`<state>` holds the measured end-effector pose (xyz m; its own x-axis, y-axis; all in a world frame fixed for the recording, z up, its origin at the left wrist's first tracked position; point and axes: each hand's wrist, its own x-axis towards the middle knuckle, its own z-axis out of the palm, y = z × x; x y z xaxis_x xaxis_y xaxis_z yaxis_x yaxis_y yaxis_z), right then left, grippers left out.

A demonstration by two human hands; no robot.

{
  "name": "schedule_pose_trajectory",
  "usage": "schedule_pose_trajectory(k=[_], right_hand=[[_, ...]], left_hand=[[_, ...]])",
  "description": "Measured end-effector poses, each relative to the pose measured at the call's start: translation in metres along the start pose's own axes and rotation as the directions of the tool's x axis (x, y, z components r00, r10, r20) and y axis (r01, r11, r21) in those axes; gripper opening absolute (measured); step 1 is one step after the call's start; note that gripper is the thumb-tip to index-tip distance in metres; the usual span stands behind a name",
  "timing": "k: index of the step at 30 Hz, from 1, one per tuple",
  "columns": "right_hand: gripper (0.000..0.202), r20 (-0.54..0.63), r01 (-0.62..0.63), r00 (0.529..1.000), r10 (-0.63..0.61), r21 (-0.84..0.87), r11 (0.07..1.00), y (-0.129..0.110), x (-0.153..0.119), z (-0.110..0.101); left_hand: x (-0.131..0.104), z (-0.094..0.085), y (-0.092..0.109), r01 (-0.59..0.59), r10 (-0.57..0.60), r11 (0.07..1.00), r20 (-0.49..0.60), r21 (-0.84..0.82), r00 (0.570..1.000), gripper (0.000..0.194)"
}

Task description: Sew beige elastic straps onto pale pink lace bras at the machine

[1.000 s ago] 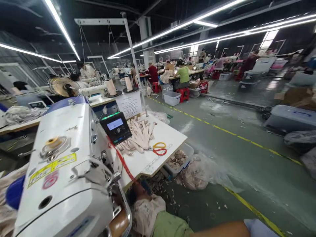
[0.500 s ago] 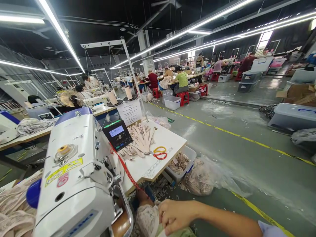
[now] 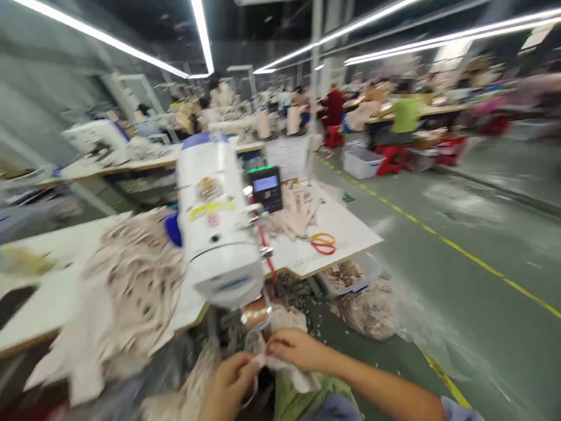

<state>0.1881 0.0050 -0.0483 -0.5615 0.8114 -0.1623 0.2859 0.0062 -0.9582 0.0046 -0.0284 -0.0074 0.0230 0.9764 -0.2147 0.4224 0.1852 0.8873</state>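
My left hand and my right hand come together low in the view, just below the white sewing machine. Between them is a pale pink strip of fabric, pinched by the fingers of both. Part of it hangs under my right hand. More light fabric lies beyond my right hand. The picture is smeared by motion, so the strip's exact shape is hard to make out.
Left of the machine a heap of pale pink strips spills over the table edge. Scissors with orange and red handles lie on the white tabletop by a control panel. A plastic bin and a bag stand on the floor. Co-workers sit farther back.
The view has swung left and down. My left hand has come into sight and meets the right at the fabric strip. More of the fabric heap shows.
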Motion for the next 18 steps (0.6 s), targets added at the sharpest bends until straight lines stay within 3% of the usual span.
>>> schedule_pose_trajectory(k=[1,2,3,7,12,13,15,18], right_hand=[[0.039,0.012,0.017,1.000,-0.017,0.030,0.999,-0.006,0.001,0.002],[0.041,0.019,0.027,0.999,-0.028,0.043,0.999,-0.009,0.003,0.002],[0.039,0.028,0.034,0.999,-0.034,0.023,0.999,-0.010,0.005,0.001],[0.025,0.144,0.043,0.989,-0.017,-0.182,0.982,-0.003,0.016,-0.007],[0.033,0.293,0.185,0.952,-0.086,-0.329,0.926,0.006,0.017,-0.015],[0.034,0.254,0.163,0.964,-0.079,-0.330,0.930,0.009,0.017,-0.016],[0.036,0.067,0.035,0.998,-0.018,-0.262,0.964,0.018,0.019,-0.018],[0.040,-0.238,-0.161,0.957,0.166,0.040,0.986,0.031,0.023,-0.007]], left_hand=[[-0.003,0.002,-0.006,0.024,-0.026,1.000,0.066,0.020,0.998,0.033],[-0.006,0.004,-0.010,-0.040,0.018,0.994,0.205,0.102,0.979,0.040],[-0.006,0.005,-0.014,-0.033,0.008,0.994,0.233,0.103,0.972,0.042],[-0.001,0.005,-0.020,0.034,-0.049,0.997,0.210,0.076,0.977,0.034],[0.001,0.001,-0.033,0.081,-0.077,0.996,0.151,-0.023,0.986,0.022],[0.000,0.001,-0.038,0.097,-0.090,0.993,0.106,-0.063,0.990,0.018],[-0.005,0.005,-0.047,0.135,-0.137,0.978,-0.005,-0.159,0.991,0.013],[-0.015,0.022,-0.057,0.203,-0.246,0.922,-0.096,-0.329,0.964,0.017]])
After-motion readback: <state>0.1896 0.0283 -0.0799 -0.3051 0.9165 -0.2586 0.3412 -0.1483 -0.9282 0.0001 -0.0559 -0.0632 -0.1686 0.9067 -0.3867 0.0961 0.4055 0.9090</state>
